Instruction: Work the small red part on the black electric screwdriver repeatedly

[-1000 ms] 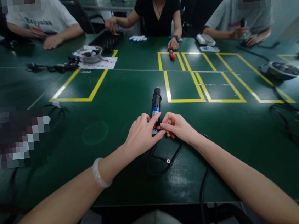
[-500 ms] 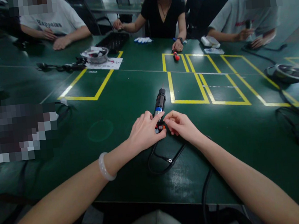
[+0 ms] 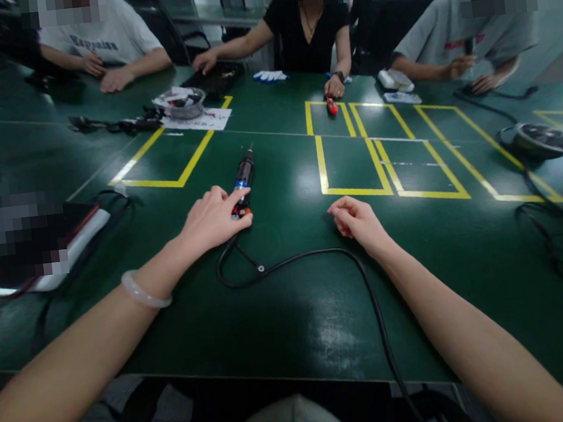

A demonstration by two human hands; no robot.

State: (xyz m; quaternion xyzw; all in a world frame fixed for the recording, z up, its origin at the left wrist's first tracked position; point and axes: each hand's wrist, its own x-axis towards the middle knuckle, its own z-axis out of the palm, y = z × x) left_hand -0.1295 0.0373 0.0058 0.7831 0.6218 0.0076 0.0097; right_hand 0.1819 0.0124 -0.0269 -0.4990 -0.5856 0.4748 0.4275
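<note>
A black electric screwdriver (image 3: 244, 171) with a blue band and a thin bit points away from me, toward the far side of the table. My left hand (image 3: 216, 216) is closed round its rear part, thumb and forefinger on the near side; the palm hides some of the body. From its back end a black cable (image 3: 311, 255) curves right across the green tabletop and drops over the front edge. A small ring terminal (image 3: 261, 268) shows beside the cable. Apart from the tool, my right hand (image 3: 355, 220) hovers or rests near the table's middle, fingers curled, with nothing visible in them.
Yellow tape rectangles (image 3: 357, 194) mark the table. A metal bowl (image 3: 182, 102) with small items stands on paper at the far left, another bowl (image 3: 548, 138) at the right. Across the table a person's hand (image 3: 333, 87) touches a red object (image 3: 331, 107). Cables (image 3: 560, 235) lie at right.
My left hand has carried the screwdriver left and slightly away from me, drawing its cable out. My right hand has moved a little right, away from the tool.
</note>
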